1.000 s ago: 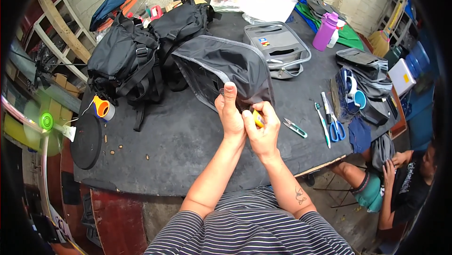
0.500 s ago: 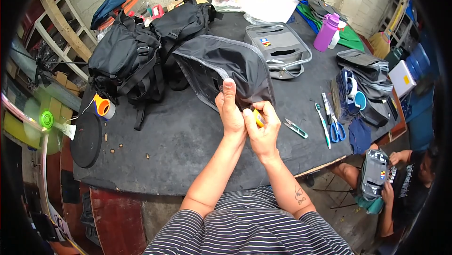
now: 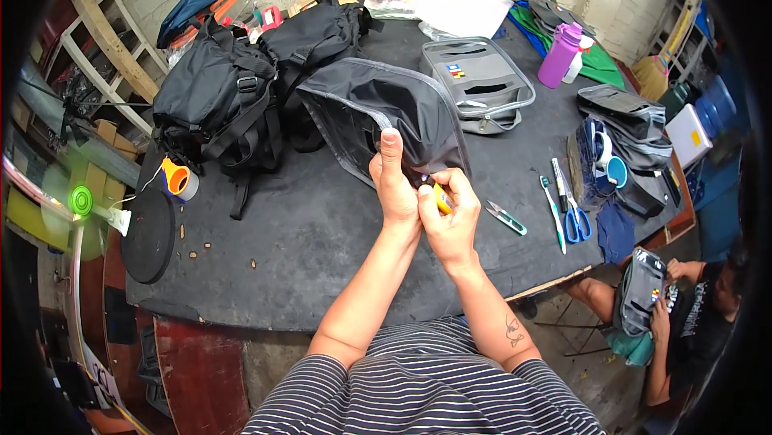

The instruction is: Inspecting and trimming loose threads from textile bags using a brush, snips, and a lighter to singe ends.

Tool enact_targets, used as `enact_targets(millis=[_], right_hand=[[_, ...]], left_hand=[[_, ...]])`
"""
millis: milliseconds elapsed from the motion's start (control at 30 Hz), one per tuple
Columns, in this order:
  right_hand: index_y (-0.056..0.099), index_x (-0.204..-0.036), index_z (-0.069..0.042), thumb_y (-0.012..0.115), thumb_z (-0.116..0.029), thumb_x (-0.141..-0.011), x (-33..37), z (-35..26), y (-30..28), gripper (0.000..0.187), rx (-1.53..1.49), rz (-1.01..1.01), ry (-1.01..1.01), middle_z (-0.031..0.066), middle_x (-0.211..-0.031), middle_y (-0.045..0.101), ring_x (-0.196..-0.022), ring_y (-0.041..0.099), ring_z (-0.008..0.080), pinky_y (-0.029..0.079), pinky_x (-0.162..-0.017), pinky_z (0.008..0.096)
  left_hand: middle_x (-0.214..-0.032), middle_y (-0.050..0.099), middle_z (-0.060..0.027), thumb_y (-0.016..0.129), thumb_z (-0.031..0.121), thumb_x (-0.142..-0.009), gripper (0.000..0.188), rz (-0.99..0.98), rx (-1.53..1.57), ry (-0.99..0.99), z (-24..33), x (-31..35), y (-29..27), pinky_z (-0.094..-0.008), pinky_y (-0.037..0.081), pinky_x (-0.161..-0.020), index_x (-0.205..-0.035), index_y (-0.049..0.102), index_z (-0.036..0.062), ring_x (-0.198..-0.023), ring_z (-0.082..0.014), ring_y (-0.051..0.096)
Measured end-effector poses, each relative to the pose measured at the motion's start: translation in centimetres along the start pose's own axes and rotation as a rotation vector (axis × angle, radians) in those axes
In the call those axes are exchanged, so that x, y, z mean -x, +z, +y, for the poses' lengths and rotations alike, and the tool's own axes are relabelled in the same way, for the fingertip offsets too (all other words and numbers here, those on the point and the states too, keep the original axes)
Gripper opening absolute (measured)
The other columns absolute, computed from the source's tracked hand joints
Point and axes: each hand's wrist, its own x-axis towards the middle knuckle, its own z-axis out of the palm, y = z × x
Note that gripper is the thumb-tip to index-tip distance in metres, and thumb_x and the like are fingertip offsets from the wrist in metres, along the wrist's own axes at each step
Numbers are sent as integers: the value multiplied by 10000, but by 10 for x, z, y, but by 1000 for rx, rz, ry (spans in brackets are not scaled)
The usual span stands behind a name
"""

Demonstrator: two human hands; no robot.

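Observation:
A dark grey fabric pouch [image 3: 414, 109] with lighter grey edging hangs open-mouthed over the table, gripped along its near edge by my left hand [image 3: 396, 198]. That hand's thumb points up and its fingers are closed, partly hidden. Against it rests my right hand [image 3: 450, 230], closed around a small yellow lighter [image 3: 442, 199]. A tiny pale violet glow shows at the lighter's tip, close to the pouch's edge. Green-handled thread snips [image 3: 507, 219] lie on the table just right of my right hand.
Black backpacks [image 3: 213, 97] stand at the left; a grey zippered case [image 3: 478, 77] lies beyond the pouch. Toward the right are a toothbrush [image 3: 554, 214], blue scissors [image 3: 576, 224] and a purple bottle [image 3: 559, 57]. A spinning fan [image 3: 80, 201] is at far left. A co-worker holds a grey bag [image 3: 642, 294] at lower right.
A small pale glow has appeared at the lighter's tip, and the lighter shows a little more. My hands stay nearly still. The co-worker's bag has turned slightly.

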Motion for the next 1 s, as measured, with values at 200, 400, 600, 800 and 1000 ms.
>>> enact_targets(millis=[200, 400, 600, 800, 1000], right_hand=[[550, -864, 28, 656, -73, -796, 2, 2, 2, 161, -103, 26, 37, 97, -773, 571, -674, 542, 165, 463, -632, 295], [564, -892, -2, 649, -110, -890, -5, -3, -2, 137, -317, 30, 174, 18, -765, 580, -658, 494, 58, 409, -584, 213], [567, -928, -15, 471, -249, -999, -19, 2, -14, 263, -687, 35, 242, 91, -758, 644, -517, 407, 42, 324, -494, 184], [558, -939, -28, 466, -223, -1001, -14, -2, -11, 224, -667, 55, 176, 98, -773, 649, -524, 398, 34, 327, -504, 180], [555, -942, -30, 455, -223, -1005, -16, -4, -14, 226, -661, 36, 181, 99, -784, 652, -524, 394, 34, 327, -505, 179]], left_hand=[[-868, 657, -57, 590, 526, -901, 525, -31, 36, -17, 5, 2, 2, -276, 499, -667, -891, 626, 2, -747, -126, 616], [-917, 661, -65, 688, 342, -879, 365, -156, 14, 31, 2, 3, -8, -284, 494, -780, -997, 599, 8, -849, -135, 620], [-883, 646, -23, 735, -3, -805, 221, -172, -245, 148, 0, 6, -9, -250, 489, -758, -973, 594, 18, -804, -104, 603], [-852, 578, 42, 727, 123, -859, 175, -79, -231, 166, -3, 0, -13, -232, 418, -741, -929, 590, 40, -804, -60, 514], [-1263, 587, -27, 471, 383, -1001, 399, -249, -49, -42, 21, 0, -15, -336, 354, -1032, -1211, 578, 60, -1189, -156, 511]])
